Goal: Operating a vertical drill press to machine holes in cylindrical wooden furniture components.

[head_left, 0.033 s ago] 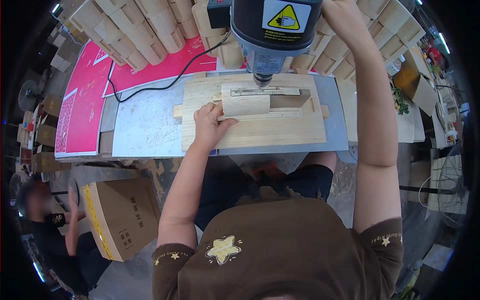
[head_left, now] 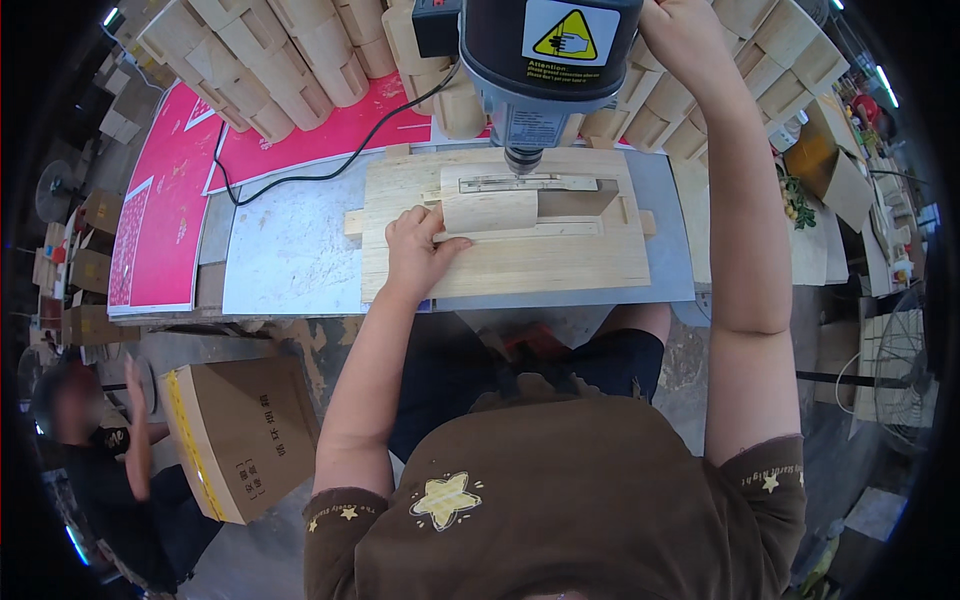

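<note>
My left hand (head_left: pixel 415 250) grips the left end of a pale, rounded wooden piece (head_left: pixel 490 211), its thumb stretched along the near side. That piece lies in a wooden board jig (head_left: pixel 540 268) on the table. A narrow slotted strip (head_left: pixel 525 184) runs along its far side, beneath the chuck (head_left: pixel 522 158) of a dark drill press (head_left: pixel 545 60). The chuck hangs over the strip; whether a bit touches it I cannot tell. Raised beside the drill head's right side is my right hand (head_left: pixel 685 40), fingers curled and partly hidden, so what they hold does not show.
Stacked wooden pieces (head_left: pixel 285 60) line the table's back on both sides. A black cable (head_left: pixel 340 168) crosses pink sheets (head_left: pixel 165 210). To my lower left, another person (head_left: pixel 125 490) sits beside a large cardboard box (head_left: pixel 245 435). An open carton (head_left: pixel 835 165) stands at the right.
Both my hands and the wooden piece keep their places. The other person's raised hand has shifted slightly at the lower left.
</note>
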`<state>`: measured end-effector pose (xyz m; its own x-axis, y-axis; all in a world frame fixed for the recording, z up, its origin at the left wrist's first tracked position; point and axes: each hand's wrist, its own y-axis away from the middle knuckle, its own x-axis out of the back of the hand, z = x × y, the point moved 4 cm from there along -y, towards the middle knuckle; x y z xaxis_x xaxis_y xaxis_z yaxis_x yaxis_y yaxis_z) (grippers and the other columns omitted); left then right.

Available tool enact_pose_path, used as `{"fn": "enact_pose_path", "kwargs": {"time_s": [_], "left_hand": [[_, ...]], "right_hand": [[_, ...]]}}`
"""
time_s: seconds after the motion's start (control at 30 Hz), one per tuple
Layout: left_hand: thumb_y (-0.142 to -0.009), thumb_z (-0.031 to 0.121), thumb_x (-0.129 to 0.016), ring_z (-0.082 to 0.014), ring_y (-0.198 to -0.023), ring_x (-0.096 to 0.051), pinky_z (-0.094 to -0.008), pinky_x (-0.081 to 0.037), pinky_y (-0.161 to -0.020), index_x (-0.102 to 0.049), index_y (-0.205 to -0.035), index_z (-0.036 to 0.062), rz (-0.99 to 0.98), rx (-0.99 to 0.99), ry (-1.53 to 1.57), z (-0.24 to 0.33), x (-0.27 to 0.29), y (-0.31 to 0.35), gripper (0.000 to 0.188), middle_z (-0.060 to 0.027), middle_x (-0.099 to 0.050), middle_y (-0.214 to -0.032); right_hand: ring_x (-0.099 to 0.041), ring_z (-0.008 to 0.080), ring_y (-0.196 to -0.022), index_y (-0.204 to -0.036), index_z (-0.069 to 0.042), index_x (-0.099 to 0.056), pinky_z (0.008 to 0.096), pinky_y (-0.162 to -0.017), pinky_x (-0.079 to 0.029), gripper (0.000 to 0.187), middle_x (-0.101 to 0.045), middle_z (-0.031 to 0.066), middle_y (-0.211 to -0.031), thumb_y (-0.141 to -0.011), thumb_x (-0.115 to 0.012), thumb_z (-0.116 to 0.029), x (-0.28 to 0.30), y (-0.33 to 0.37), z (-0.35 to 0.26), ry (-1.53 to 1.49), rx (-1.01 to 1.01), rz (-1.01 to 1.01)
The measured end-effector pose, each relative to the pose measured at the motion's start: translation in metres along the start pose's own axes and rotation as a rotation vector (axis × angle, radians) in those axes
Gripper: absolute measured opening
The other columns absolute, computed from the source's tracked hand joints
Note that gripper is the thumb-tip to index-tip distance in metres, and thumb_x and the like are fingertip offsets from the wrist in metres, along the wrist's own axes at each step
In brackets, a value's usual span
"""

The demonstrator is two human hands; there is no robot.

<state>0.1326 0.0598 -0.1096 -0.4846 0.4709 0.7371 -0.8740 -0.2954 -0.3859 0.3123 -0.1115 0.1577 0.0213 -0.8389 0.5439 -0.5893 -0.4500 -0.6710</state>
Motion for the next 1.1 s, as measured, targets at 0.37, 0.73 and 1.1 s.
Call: {"fn": "enact_pose_path", "kwargs": {"time_s": [0.37, 0.73, 1.1], "left_hand": [[-0.06, 0.029, -0.078, -0.0206, -0.075, -0.05, -0.0351, -0.033, -0.072, -0.061, -0.109, 0.0106, 0.007, -0.027, -0.01, -0.004, 0.0, 0.001, 0.055, -0.0016, -0.049, -0.073], [-0.06, 0.029, -0.078, -0.0201, -0.074, -0.05, -0.0352, -0.033, -0.072, -0.061, -0.109, 0.0122, 0.007, -0.028, -0.013, 0.002, -0.001, 0.0, 0.055, -0.0009, -0.049, -0.072], [-0.062, 0.033, -0.076, -0.0208, -0.078, -0.05, -0.0393, -0.031, -0.078, -0.06, -0.112, 0.0128, 0.088, -0.085, -0.115, 0.032, -0.025, -0.008, 0.056, -0.0016, -0.052, -0.077]], "right_hand": [[-0.052, 0.0229, -0.052, -0.088, -0.004, -0.063, 0.0333, -0.053, -0.038, 0.011, -0.053, 0.0077, -0.058, -0.082, -0.058, -0.012, 0.004, 0.128, -0.025, 0.215, 0.097, 0.01], [-0.052, 0.0229, -0.062, -0.093, -0.006, -0.063, 0.0331, -0.066, -0.041, 0.019, -0.054, 0.0061, -0.068, -0.074, -0.062, -0.004, -0.048, 0.177, 0.032, 0.121, 0.194, 0.179], [-0.058, 0.0242, -0.062, -0.082, 0.005, -0.059, 0.0348, -0.058, -0.044, 0.033, -0.06, 0.0181, -0.071, -0.087, -0.051, -0.027, 0.006, -0.002, 0.008, 0.263, 0.008, 0.12]]}}
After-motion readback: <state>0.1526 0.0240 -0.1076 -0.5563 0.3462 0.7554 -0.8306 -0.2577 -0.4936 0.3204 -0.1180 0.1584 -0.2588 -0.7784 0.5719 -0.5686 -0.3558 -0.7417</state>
